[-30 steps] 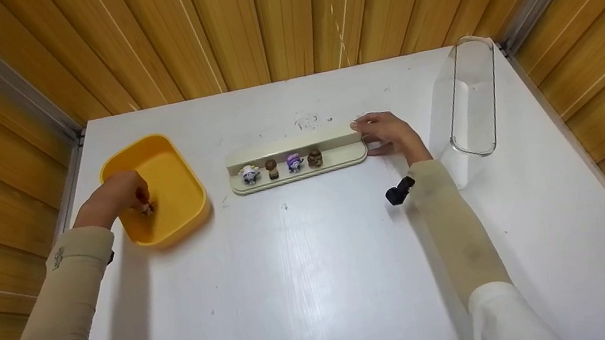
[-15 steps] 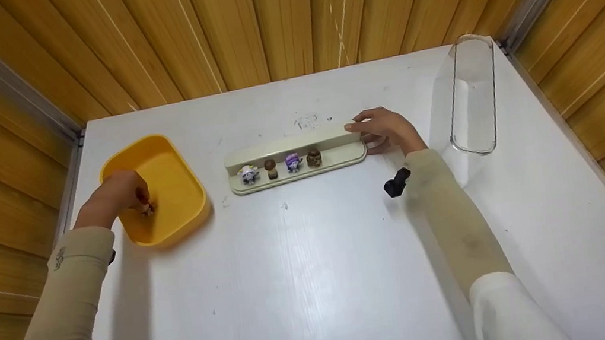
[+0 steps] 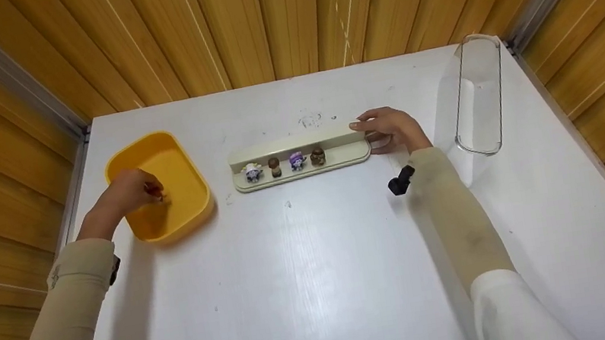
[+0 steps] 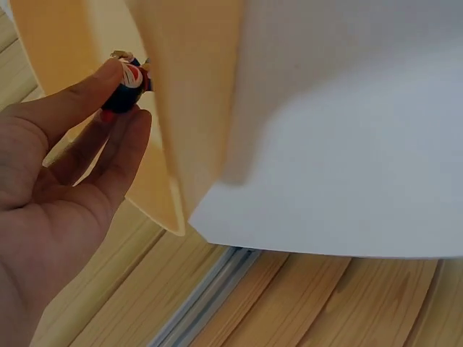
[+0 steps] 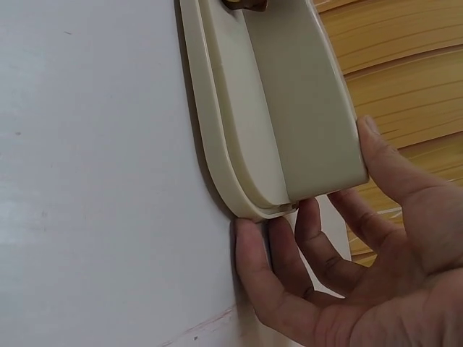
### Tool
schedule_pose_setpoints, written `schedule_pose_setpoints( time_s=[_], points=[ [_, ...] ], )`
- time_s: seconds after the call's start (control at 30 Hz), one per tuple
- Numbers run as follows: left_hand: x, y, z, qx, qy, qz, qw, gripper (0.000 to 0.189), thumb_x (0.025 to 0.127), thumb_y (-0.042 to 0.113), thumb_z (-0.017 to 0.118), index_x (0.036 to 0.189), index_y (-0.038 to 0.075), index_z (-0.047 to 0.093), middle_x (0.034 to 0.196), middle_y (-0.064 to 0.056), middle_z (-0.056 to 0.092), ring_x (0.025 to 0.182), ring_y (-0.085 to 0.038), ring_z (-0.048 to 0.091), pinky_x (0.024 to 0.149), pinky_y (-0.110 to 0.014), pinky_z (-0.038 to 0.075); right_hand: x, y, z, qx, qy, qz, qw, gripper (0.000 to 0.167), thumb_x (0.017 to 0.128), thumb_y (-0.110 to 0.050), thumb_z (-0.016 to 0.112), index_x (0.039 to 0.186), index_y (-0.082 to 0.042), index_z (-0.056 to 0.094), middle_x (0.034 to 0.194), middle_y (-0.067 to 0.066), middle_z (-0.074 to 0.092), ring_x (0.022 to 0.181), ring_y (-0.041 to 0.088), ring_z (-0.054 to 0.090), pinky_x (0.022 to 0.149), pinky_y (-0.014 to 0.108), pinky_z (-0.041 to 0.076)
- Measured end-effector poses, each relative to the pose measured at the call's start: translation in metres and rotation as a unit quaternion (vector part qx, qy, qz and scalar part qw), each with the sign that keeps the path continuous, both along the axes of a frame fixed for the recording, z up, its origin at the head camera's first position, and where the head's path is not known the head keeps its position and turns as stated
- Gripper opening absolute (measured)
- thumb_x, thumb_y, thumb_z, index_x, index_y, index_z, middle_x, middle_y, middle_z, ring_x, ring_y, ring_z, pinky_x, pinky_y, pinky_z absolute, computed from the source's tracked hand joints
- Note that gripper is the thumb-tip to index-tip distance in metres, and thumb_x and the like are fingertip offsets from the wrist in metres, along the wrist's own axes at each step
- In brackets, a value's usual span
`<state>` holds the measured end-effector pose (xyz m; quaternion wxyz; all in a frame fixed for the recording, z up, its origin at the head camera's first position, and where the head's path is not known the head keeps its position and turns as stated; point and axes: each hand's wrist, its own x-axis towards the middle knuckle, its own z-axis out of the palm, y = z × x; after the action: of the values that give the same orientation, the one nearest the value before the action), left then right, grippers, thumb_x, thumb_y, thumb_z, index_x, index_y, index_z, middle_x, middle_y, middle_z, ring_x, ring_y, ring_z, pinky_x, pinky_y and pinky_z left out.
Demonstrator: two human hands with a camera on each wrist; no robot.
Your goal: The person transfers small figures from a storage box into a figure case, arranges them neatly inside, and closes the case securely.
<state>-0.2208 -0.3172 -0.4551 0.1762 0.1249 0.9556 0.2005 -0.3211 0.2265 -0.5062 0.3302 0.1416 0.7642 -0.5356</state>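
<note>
Over the yellow bin (image 3: 200, 200), at the left in the head view, my left hand (image 3: 129, 194) pinches a small toy figurine (image 4: 130, 87) between thumb and fingertips. The left wrist view shows its dark, red and white body beside the bin's wall. My right hand (image 3: 395, 127) grips the right end of a cream display stand (image 3: 345, 154), thumb on the raised back wall and fingers at the rounded tip. Several figurines stand in a row on it: a white-topped one (image 3: 252, 172), a brown-haired one (image 3: 274, 167), a purple one (image 3: 297, 162) and a brown one (image 3: 317, 157).
A clear, long plastic cover (image 3: 476, 108) lies at the back right of the white table (image 3: 306, 277). Wood-look panels (image 3: 285, 16) wall in the back and both sides. A black wrist camera (image 3: 402, 180) sticks out from the right sleeve.
My left hand has lifted and shifted slightly right within the bin, bringing the figurine up. The right hand stays at the stand's end, and the head view has shifted a little.
</note>
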Motion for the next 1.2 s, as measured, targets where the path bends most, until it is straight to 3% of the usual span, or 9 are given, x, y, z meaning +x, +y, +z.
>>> schedule_pose_setpoints(
  time_s=[0.17,0.3,0.5,0.67,0.93,1.2],
  points=[
    [0.000,0.031,0.018,0.043,0.044,0.015,0.9980,0.025,0.091,-0.003,0.072,0.115,-0.009,0.071,0.106,-0.024,0.071,0.097,-0.037,0.066,0.092,-0.053,0.055,0.001,0.001,0.000,0.003,0.009,0.003,1.0000,0.060,0.094,-0.036,0.074,0.144,-0.015,0.050,0.133,0.012,0.059,0.111,0.024,0.062,0.095,0.044,0.056],
    [-0.003,0.071,0.027,0.080,0.061,0.020,0.9947,0.029,0.092,-0.003,0.071,0.121,-0.003,0.072,0.112,-0.019,0.071,0.100,-0.033,0.065,0.095,-0.049,0.055,0.001,0.001,-0.001,0.000,0.008,0.003,1.0000,0.059,0.094,-0.036,0.074,0.143,-0.016,0.051,0.133,0.012,0.058,0.112,0.024,0.062,0.095,0.044,0.056],
    [-0.007,0.145,0.031,0.114,0.086,-0.028,0.9893,0.029,0.091,-0.002,0.073,0.120,0.001,0.073,0.114,-0.015,0.072,0.100,-0.027,0.067,0.092,-0.040,0.057,-0.001,0.000,-0.004,-0.003,0.003,0.006,1.0000,0.057,0.093,-0.039,0.074,0.141,-0.016,0.052,0.134,0.011,0.058,0.111,0.023,0.061,0.093,0.042,0.056],
    [-0.011,0.203,0.029,0.148,0.112,-0.074,0.9798,0.027,0.091,-0.002,0.073,0.118,0.001,0.073,0.112,-0.013,0.073,0.100,-0.024,0.069,0.089,-0.034,0.058,-0.001,0.001,-0.003,-0.002,0.004,0.004,1.0000,0.055,0.094,-0.038,0.073,0.139,-0.016,0.052,0.133,0.010,0.058,0.111,0.022,0.061,0.095,0.043,0.055],
    [-0.025,0.278,0.013,0.167,0.162,-0.130,0.9637,0.020,0.091,-0.003,0.072,0.111,-0.002,0.074,0.111,-0.015,0.072,0.103,-0.023,0.069,0.088,-0.029,0.057,-0.001,0.001,-0.002,-0.007,0.004,0.003,1.0000,0.062,0.093,-0.039,0.075,0.144,-0.015,0.049,0.136,0.012,0.057,0.115,0.024,0.061,0.098,0.043,0.054],
    [-0.041,0.324,-0.017,0.123,0.145,-0.147,0.9706,0.017,0.094,-0.003,0.068,0.110,-0.001,0.075,0.109,-0.013,0.069,0.101,-0.022,0.065,0.088,-0.032,0.056,0.001,0.002,-0.001,0.008,0.004,0.012,0.9999,0.060,0.094,-0.039,0.073,0.145,-0.016,0.051,0.137,0.010,0.056,0.117,0.023,0.060,0.098,0.043,0.054]
  ],
)
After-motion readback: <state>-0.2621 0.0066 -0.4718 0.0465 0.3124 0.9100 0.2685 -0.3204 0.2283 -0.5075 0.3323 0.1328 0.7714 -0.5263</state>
